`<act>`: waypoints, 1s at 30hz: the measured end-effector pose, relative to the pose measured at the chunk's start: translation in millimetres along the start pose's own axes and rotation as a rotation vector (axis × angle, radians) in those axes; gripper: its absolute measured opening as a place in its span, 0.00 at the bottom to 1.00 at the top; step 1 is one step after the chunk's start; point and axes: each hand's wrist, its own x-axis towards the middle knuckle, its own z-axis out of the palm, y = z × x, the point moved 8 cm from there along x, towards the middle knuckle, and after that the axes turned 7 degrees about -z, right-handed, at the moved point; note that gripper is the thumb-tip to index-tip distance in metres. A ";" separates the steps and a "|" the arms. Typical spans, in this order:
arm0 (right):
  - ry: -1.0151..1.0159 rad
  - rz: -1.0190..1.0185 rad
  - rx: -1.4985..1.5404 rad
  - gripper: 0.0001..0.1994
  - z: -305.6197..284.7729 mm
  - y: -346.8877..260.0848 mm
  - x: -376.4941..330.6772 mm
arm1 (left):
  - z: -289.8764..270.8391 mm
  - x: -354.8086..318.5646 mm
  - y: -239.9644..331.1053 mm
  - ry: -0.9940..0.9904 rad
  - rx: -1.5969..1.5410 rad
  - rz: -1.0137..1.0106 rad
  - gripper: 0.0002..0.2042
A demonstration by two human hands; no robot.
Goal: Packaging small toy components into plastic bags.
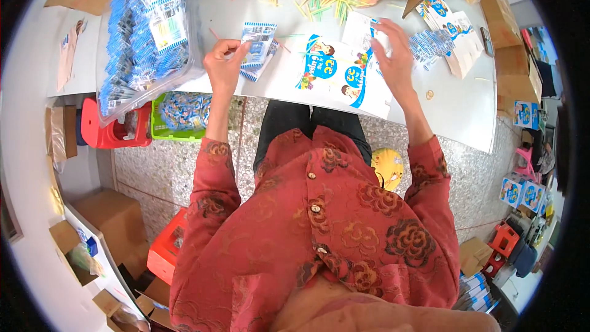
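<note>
Left hand (222, 61): pinching flat, rectangular, striped-edge packet (258, 43) | Right hand (395, 55): by smooth printed cardboard (344, 80), grip unclear

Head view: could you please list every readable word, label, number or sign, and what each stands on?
I won't copy the wording, but print stands on:
Flat white carton: large white characters on blue ovals.
Held sachet, left hand: too small to read.
Packed sachets, clear tub: too small to read.
Blue-and-white boxes, far right: fine print unreadable.
</note>
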 end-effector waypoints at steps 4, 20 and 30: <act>-0.162 0.139 0.326 0.13 49.2 -34.5 27.9 | 3.0 -9.2 23.3 -0.012 -0.026 0.018 0.06; -0.574 0.488 1.072 0.10 178.3 -61.1 35.6 | -11.0 -19.4 18.4 0.041 -0.230 -0.073 0.05; -0.511 0.312 0.401 0.12 209.8 -40.1 30.7 | -18.1 -43.1 22.5 0.121 -0.384 -0.160 0.05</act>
